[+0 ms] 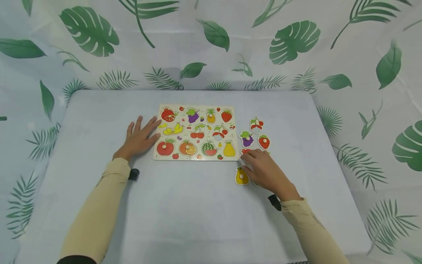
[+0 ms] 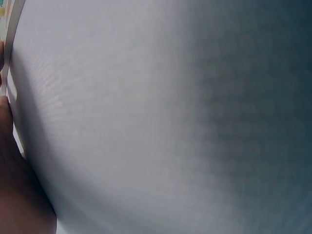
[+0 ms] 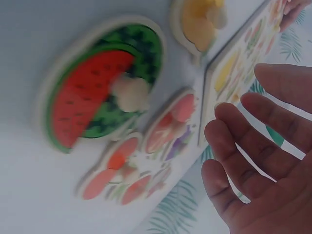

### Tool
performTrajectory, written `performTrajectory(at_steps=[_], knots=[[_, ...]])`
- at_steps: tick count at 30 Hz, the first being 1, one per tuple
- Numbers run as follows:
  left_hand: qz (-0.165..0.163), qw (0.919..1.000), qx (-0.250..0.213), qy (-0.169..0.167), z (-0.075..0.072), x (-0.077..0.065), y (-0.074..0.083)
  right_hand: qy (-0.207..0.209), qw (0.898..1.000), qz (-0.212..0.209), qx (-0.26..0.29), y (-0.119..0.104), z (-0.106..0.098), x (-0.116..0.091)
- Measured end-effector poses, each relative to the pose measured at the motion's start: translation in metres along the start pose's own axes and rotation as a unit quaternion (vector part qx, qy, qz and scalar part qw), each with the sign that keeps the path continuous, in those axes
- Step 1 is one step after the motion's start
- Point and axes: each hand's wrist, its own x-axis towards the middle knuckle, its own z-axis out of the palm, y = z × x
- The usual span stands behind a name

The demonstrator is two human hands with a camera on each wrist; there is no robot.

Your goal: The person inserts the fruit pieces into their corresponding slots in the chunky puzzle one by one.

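Head view: the right grip (image 1: 265, 169), loosely spread and pinching nothing visible, is nearer the loose fruit pieces (image 1: 263, 143) on the table (image 1: 191, 209). The pear piece (image 1: 242, 178) lies between its eight and nine o'clock, long axis roughly twelve-to-six; the puzzle board (image 1: 209, 158) sits at ten, the spread left grip (image 1: 140, 139) touching its nine-o'clock edge.

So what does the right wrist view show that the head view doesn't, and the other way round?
Only the right wrist view: the knob and printed face of the watermelon piece.

Only the head view: the left sleeve, the right sleeve and the whole board.

Both: the right hand, the pear, and at least part of the left hand and board.
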Motion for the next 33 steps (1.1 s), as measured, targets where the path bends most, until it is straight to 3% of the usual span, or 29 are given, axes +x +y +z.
performTrajectory(at_steps=[11, 20, 33], knots=[[0.005, 1.0000, -0.004, -0.003, -0.003, -0.002, 0.001, 0.002, 1.000, -0.003, 0.012, -0.006, 0.022, -0.023], [0.004, 1.0000, -0.005, -0.001, 0.000, 0.000, -0.003, 0.024, 0.999, -0.024, -0.001, -0.013, 0.036, -0.026], [0.007, 1.0000, -0.006, 0.003, 0.000, 0.000, -0.003, 0.030, 0.999, -0.014, 0.011, -0.015, 0.039, -0.027]])
